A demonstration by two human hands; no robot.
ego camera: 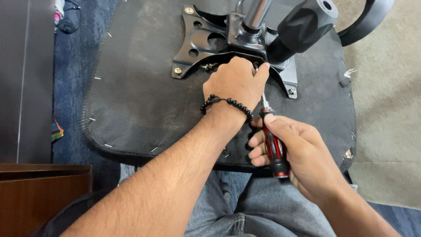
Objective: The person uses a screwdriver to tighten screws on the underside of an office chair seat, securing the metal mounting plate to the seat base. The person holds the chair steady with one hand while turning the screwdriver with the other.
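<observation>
An upturned office chair seat (140, 96) with black fabric underside lies across my lap. A black metal mounting plate (206, 41) is bolted to it, with a chrome gas cylinder (255, 13) rising from its middle. My left hand (234, 81), wearing a black bead bracelet, rests on the plate's near edge with its fingers curled against the metal; what it pinches is hidden. My right hand (291, 147) grips a red and black screwdriver (274, 147) whose shaft points up toward the plate beside my left thumb.
A black plastic chair base hub (302, 26) sits at the top right by the cylinder. Brass bolts (177, 70) mark the plate's corners. A dark cabinet (26, 79) and brown wooden furniture (39, 193) stand at the left. Beige carpet (386, 109) lies to the right.
</observation>
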